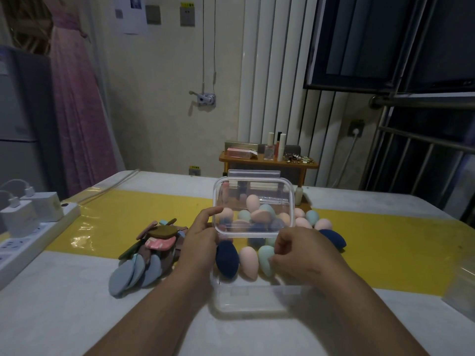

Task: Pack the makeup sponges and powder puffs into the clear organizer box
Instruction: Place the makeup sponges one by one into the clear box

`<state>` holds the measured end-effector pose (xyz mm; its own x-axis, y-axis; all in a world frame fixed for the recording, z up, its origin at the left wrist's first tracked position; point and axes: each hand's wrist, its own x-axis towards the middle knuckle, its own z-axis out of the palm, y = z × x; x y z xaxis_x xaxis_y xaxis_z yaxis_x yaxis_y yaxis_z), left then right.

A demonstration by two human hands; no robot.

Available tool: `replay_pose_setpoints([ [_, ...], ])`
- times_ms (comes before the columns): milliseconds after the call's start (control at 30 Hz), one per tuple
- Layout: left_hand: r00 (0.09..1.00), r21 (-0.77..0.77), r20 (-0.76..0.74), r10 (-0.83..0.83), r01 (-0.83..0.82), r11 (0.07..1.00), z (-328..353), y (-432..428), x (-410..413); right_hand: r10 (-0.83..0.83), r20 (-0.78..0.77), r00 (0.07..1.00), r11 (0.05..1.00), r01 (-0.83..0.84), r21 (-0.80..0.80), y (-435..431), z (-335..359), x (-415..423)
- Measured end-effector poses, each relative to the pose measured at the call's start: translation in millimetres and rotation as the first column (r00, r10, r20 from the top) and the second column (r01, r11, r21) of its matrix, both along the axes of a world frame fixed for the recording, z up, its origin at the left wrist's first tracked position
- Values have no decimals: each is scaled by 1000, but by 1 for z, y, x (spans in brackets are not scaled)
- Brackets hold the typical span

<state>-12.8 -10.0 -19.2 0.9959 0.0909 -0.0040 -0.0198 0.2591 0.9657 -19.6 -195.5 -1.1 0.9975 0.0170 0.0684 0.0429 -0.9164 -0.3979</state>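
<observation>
Nearest, under both wrists, the clear box (257,301) lies flat on the white table (77,304), its long side running left to right.

Just past it, between the hands, three egg-shaped sponges lie side by side: a navy sponge (226,260), a pink sponge (248,263) and a teal sponge (264,258). Each has its long axis running from the person outward. Whether they sit inside the box or just behind its far wall cannot be told.

The left hand (203,235) grips the left edge of the clear lid (253,183), thumb on the front. The lid is lifted and tilted up to face the person, long side level. The right hand (303,253) is curled at the lid's lower right corner, with its fingertips against the teal sponge. What it is grasping, if anything, cannot be told.

Left of the left hand lies a loose pile of flat powder puffs (159,242). The blue puffs (128,276) at its near end fan out with their rounded ends toward the person.

Beyond the right hand, more sponges (303,222) lie in a heap on a yellow strip (385,242), some seen through the lid. A second navy sponge (334,238) lies slantwise at the heap's right edge.

Far to the left is a power strip (23,250). Behind the table stands a small wooden shelf (267,163).
</observation>
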Motion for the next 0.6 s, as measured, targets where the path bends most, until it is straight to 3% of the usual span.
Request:
replay_pose_setpoints([
  [167,1000,13,3,0,0,1000,-2,1,2,7,-7,1000,998,-7,-59,1,-1,0],
  [600,1000,-33,-6,-4,3,999,3,-1,-2,-27,-34,999,993,31,115,-4,-3,0],
])
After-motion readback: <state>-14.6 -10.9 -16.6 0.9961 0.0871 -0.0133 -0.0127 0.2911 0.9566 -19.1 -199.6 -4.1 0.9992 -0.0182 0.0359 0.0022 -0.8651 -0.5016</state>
